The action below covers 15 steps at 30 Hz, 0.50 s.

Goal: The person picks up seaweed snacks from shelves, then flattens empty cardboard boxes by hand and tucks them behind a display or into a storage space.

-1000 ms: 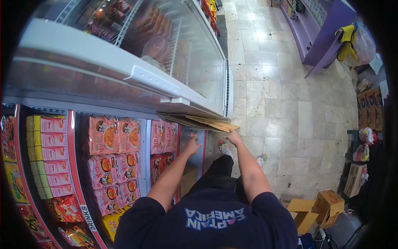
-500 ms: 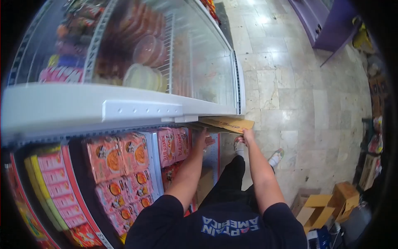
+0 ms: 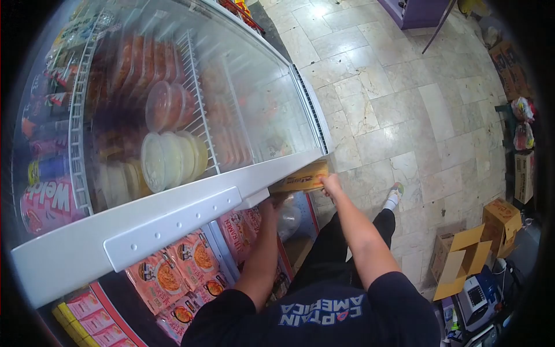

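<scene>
A brown piece of cardboard (image 3: 302, 180) with dark print juts out beside the front corner of the glass-fronted fridge (image 3: 173, 199). My right hand (image 3: 330, 186) is closed on its outer end. My left hand (image 3: 277, 200) is low by the inner end of the cardboard, in shadow next to the fridge's white edge. Its fingers are mostly hidden, so whether it grips the cardboard does not show. Pink noodle packs (image 3: 237, 228) sit on the shelf just left of my left forearm. A clear plastic bag (image 3: 289, 218) lies below the cardboard.
Inside the fridge, round clear tubs (image 3: 173, 159) stand on wire racks. More pink noodle packs (image 3: 167, 274) fill the lower left shelf. An open cardboard box (image 3: 462, 260) is on the tiled floor (image 3: 399, 127) at right, near a grey machine (image 3: 475, 296). A purple stand (image 3: 413, 13) is farther off.
My view has shifted, and the fridge now appears tilted with more of its inside showing. My left hand has gone from spread fingers to mostly hidden. My right hand still holds the cardboard.
</scene>
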Available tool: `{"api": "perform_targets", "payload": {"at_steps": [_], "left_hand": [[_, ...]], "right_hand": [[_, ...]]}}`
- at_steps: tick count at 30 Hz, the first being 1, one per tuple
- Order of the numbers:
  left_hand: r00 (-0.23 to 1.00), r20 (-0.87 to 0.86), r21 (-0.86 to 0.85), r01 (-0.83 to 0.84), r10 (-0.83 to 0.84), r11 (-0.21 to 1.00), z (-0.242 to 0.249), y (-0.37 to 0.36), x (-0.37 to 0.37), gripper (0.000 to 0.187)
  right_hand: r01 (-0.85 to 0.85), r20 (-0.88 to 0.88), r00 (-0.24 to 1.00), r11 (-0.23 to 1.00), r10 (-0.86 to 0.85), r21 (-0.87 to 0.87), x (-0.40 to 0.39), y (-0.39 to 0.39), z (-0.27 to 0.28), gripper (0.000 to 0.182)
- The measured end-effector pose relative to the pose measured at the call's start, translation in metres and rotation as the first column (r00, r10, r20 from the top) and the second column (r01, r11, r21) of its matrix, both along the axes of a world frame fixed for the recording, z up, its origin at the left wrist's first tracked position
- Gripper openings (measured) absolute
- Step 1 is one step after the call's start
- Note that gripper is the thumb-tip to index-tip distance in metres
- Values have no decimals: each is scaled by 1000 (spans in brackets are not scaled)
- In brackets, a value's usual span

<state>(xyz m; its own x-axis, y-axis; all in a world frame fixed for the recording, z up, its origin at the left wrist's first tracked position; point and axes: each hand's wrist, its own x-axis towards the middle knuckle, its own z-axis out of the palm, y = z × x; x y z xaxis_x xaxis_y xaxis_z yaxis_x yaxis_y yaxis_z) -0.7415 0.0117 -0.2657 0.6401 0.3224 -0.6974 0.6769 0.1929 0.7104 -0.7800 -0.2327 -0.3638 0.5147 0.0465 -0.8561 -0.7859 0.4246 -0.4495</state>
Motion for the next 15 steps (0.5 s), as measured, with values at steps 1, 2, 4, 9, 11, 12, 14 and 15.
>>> {"api": "perform_targets", "payload": {"at_steps": [1,2,4,9,11,12,14,15], "left_hand": [[1000,0,22,-20,20,1000,5,5,9,46],[999,-3,43,-40,40,998,10,10,17,44],[998,14,-107,-53,55,993,3,33,29,40],[984,-165,-214,-100,65,972,-23,52,30,40],[989,-148,-166,-32,7,986,-21,36,17,39],[990,-137,-145,8,-28,989,-21,28,10,38],[969,-245,-120,-31,1,992,-16,7,-6,37],[955,-296,-109,-39,5,993,-13,-8,-12,37]], "right_hand": [[-16,2,1000,1000,16,-9,9,7,8,26],[-32,0,999,999,32,-19,18,15,16,31],[56,33,998,998,-57,28,32,31,23,44],[27,113,993,992,-41,126,42,21,19,91],[12,195,980,985,-45,170,24,5,23,101],[25,216,975,986,-61,168,12,-3,25,98],[19,233,970,980,-65,197,-17,-31,32,104],[27,181,982,984,-59,175,-34,-46,27,98]]}}
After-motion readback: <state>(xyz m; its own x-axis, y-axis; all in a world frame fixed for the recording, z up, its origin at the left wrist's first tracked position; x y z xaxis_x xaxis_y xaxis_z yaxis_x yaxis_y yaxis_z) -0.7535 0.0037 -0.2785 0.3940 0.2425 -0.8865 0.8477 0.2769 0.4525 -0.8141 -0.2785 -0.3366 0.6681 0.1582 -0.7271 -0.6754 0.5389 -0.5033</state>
